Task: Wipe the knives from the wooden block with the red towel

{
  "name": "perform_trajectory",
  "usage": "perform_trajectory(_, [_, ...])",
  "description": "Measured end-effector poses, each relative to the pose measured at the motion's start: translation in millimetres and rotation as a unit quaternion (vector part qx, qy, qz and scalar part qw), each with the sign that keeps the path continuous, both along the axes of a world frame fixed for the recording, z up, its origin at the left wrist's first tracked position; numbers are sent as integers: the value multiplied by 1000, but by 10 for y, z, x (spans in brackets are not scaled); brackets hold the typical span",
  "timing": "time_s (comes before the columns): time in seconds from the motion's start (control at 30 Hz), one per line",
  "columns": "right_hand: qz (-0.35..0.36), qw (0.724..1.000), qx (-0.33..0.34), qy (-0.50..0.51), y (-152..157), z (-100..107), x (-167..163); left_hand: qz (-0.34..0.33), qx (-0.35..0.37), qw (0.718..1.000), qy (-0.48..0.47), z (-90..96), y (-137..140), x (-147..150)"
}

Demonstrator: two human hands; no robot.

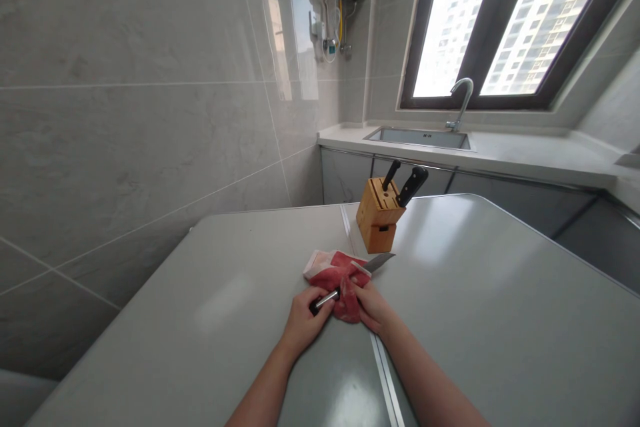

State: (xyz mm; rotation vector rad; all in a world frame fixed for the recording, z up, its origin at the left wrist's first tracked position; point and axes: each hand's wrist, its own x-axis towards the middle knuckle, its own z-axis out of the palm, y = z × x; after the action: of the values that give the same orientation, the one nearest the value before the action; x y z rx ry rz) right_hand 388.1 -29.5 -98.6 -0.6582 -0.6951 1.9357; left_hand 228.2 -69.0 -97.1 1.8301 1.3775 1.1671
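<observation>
My left hand (306, 317) is closed around the dark handle of a knife (381, 261), whose blade points up and to the right. A red and white cloth (334, 271) is wrapped over the middle of the knife, so part of the blade is covered. Pinched in my right hand (371, 307) is the cloth, folded about the blade. The bare blade tip sticks out beyond the cloth, just in front of a wooden knife block (379, 213).
Two black-handled knives (413, 185) stand in the block. The pale table (240, 333) has a metal seam running down it. Behind it are a counter with a sink (425, 138), a tap (463, 103) and a window. A tiled wall (150, 133) rises on the left.
</observation>
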Motion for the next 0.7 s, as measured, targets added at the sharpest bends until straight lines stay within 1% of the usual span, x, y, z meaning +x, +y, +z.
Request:
perform_trajectory(0.2, [-34,999,-22,29,27,16,24,20,0,1000,-12,19,-5,-2])
perform_trajectory(0.3, [-35,998,-34,41,47,-1,38,21,-1,1000,-21,22,-3,1])
perform_trajectory(0.5, [-36,998,-26,46,47,-7,34,20,-5,1000,-21,19,1,0])
perform_trajectory(0.7, [-48,998,-27,29,53,-23,11,17,-8,999,-26,6,7,1])
